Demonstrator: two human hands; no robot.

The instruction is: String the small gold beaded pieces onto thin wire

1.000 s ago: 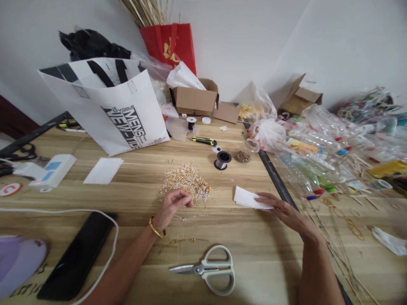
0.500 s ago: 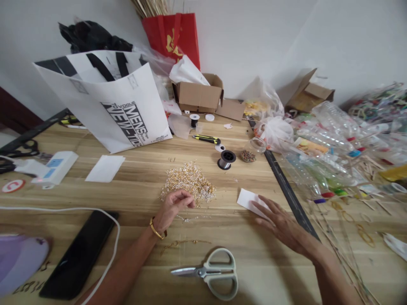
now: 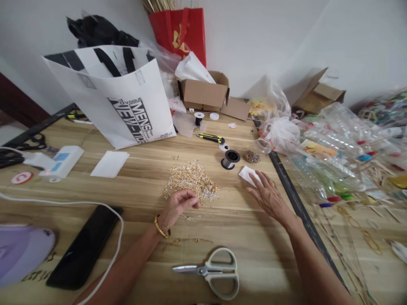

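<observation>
My left hand (image 3: 181, 207) is at the near edge of a pile of small gold and clear beads (image 3: 190, 178), thumb and fingers pinched together. Whatever may be between its fingertips is too small to make out. Just below it lies a short strand of clear beads (image 3: 193, 217), and nearer me a gold beaded strand (image 3: 187, 241). My right hand (image 3: 269, 197) is spread open, its fingertips on a small white paper (image 3: 247, 174). Scissors (image 3: 208, 271) with pale handles lie at the front, blades pointing left.
Behind the beads are a wire spool (image 3: 230, 159), a jar of beads (image 3: 253, 156) and a utility knife (image 3: 210, 137). A white bag (image 3: 114, 97) stands back left. A phone (image 3: 84, 245) and white cable (image 3: 118, 241) lie left. Plastic bottles (image 3: 337, 156) crowd the right.
My right hand has pushed the white paper forward, closer to the wire spool. The left hand keeps its pinch beside the beads. The whole view has shifted slightly.
</observation>
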